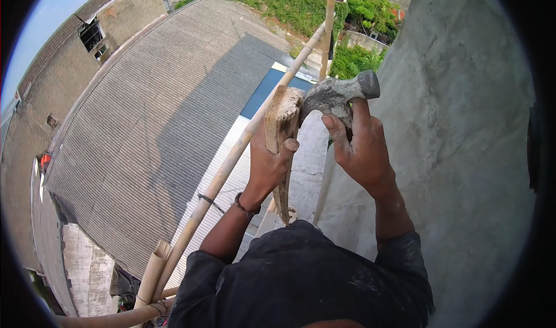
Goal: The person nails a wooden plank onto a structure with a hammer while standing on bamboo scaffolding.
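Note:
My left hand (268, 169) is wrapped round a rough wooden board (282, 119), its splintered end pointing up and away from me. My right hand (365, 148) grips a claw hammer (333, 96) close under its head, the thumb along one side. The hammer's metal is crusted with grey cement. Its claw end touches or nearly touches the right edge of the board, while the round striking face points right, toward the wall. Most of the hammer's handle is hidden behind my right hand.
A bamboo pole (231, 163) runs diagonally on the left, tied to other bamboo (153, 270) at lower left. The grey plastered wall (463, 154) rises close on the right. Far below lie a corrugated roof (145, 108) and a blue panel (262, 99).

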Motion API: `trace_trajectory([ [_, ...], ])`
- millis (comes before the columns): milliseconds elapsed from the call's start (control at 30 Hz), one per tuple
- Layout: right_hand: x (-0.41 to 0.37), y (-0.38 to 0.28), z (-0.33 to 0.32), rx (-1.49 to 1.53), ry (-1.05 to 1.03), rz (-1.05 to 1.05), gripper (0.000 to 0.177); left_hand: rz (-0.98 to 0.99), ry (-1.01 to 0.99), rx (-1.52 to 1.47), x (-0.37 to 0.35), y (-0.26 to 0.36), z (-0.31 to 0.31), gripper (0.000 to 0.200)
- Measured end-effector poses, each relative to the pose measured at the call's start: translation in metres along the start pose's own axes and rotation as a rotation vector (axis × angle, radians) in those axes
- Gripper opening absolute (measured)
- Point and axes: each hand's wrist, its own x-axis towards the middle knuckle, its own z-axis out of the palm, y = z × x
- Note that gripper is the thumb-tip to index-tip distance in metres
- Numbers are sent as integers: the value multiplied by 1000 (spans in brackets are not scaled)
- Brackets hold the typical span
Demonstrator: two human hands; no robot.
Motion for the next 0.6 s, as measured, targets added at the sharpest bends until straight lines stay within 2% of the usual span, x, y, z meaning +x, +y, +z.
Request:
trace_trajectory([
  [233, -1, 1, 4, 3, -38, 31, 33, 13, 38, 29, -5, 0, -1, 87],
  [400, -17, 17, 17, 78, 68, 30, 34, 38, 97, 137, -9, -7, 4, 82],
  [500, -50, 39, 60, 175, 157, 128, 38, 73, 185, 112, 5, 21, 2, 78],
  [567, -70, 47, 74, 223, 64, 285, 42, 14, 120, 87, 16, 39, -13, 80],
  [600, -65, 54, 76, 206, 179, 177, 44, 37, 143, 85, 20, 43, -13, 81],
])
